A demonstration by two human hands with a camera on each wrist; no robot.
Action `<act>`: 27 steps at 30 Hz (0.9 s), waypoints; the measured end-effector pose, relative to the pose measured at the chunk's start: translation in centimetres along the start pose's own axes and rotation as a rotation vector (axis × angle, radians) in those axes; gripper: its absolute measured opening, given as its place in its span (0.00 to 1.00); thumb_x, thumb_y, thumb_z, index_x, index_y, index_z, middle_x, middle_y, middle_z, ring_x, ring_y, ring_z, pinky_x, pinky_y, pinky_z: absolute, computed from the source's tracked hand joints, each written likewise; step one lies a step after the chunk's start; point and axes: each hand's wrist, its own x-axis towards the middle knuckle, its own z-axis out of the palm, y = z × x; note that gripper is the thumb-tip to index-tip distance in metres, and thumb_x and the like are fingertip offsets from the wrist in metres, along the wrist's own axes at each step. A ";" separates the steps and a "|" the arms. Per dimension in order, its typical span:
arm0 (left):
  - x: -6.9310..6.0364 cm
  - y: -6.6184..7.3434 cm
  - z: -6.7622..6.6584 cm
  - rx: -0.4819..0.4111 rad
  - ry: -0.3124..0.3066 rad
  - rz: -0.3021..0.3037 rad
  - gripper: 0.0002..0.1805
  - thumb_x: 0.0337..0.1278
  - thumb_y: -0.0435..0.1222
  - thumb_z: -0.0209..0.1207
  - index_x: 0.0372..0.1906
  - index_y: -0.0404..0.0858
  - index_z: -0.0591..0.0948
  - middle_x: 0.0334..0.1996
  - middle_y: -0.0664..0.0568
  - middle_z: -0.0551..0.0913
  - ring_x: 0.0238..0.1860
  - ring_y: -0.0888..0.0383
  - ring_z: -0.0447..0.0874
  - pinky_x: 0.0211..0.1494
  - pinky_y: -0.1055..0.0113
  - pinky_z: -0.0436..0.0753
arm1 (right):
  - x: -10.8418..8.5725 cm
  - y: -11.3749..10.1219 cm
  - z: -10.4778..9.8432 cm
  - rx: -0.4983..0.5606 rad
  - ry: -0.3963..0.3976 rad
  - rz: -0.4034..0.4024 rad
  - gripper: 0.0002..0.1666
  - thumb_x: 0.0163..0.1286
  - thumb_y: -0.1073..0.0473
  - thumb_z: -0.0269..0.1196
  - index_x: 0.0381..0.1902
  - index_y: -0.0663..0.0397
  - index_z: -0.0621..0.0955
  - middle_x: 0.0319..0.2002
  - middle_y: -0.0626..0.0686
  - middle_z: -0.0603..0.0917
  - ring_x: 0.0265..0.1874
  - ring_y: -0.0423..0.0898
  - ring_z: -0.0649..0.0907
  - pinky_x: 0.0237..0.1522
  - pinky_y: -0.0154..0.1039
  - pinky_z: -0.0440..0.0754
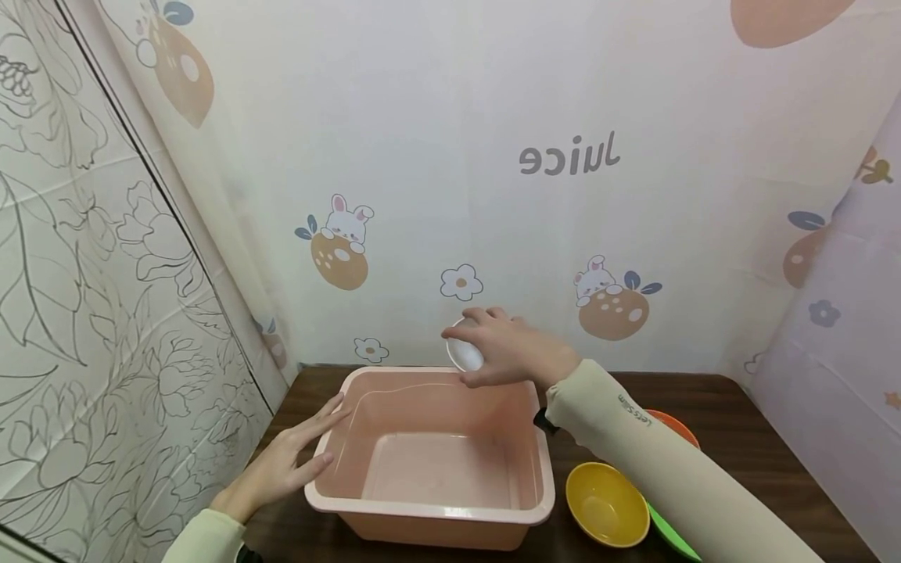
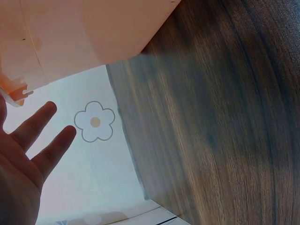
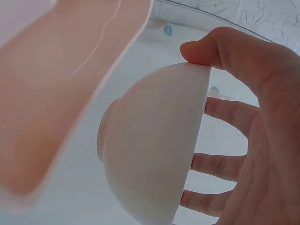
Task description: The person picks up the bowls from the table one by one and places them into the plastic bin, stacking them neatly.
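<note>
A white bowl (image 1: 465,356) is tilted on its side above the far rim of a pink plastic basin (image 1: 429,513). My right hand (image 1: 512,349) grips it by the rim. In the right wrist view, the thumb and several fingers of that hand (image 3: 269,117) hold the rim of the bowl (image 3: 150,140), whose rounded underside faces the basin wall (image 3: 70,84). My left hand (image 1: 285,461) is at the basin's left rim with its fingers spread; two of the fingers (image 2: 35,126) stretch out beside the basin's outer wall in the left wrist view.
Right of the basin a yellow bowl (image 1: 608,504) stands on the dark wooden table (image 1: 739,438). A green dish (image 1: 672,533) and an orange one (image 1: 673,427) are partly hidden by my right forearm. A printed curtain (image 1: 457,156) hangs behind the table.
</note>
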 end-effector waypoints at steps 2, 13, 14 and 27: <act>0.0 0.0 0.0 -0.002 0.000 0.000 0.36 0.61 0.37 0.65 0.75 0.43 0.72 0.78 0.44 0.66 0.77 0.52 0.67 0.70 0.63 0.74 | 0.3 -0.5 0.0 0.007 -0.002 -0.008 0.40 0.60 0.39 0.68 0.72 0.31 0.75 0.76 0.60 0.67 0.69 0.64 0.71 0.58 0.68 0.76; 0.2 -0.1 -0.1 0.004 -0.008 0.006 0.36 0.61 0.37 0.64 0.76 0.43 0.71 0.78 0.45 0.66 0.77 0.52 0.67 0.67 0.55 0.79 | 1.9 -2.6 1.3 0.015 -0.036 -0.040 0.41 0.60 0.37 0.69 0.72 0.26 0.73 0.76 0.55 0.66 0.70 0.59 0.70 0.63 0.67 0.74; 0.2 -0.1 -0.1 0.004 -0.007 0.008 0.36 0.61 0.37 0.64 0.76 0.43 0.71 0.78 0.44 0.66 0.77 0.51 0.67 0.67 0.55 0.79 | 2.0 -2.7 1.5 0.015 -0.035 -0.043 0.41 0.60 0.37 0.69 0.72 0.25 0.73 0.76 0.54 0.66 0.70 0.58 0.70 0.63 0.67 0.74; 0.2 0.1 0.1 -0.039 0.020 0.031 0.35 0.61 0.36 0.63 0.75 0.40 0.71 0.78 0.41 0.66 0.77 0.51 0.65 0.74 0.79 0.59 | 3.3 -4.0 3.9 0.020 -0.024 -0.120 0.41 0.60 0.37 0.69 0.72 0.27 0.74 0.75 0.53 0.68 0.70 0.57 0.71 0.60 0.64 0.76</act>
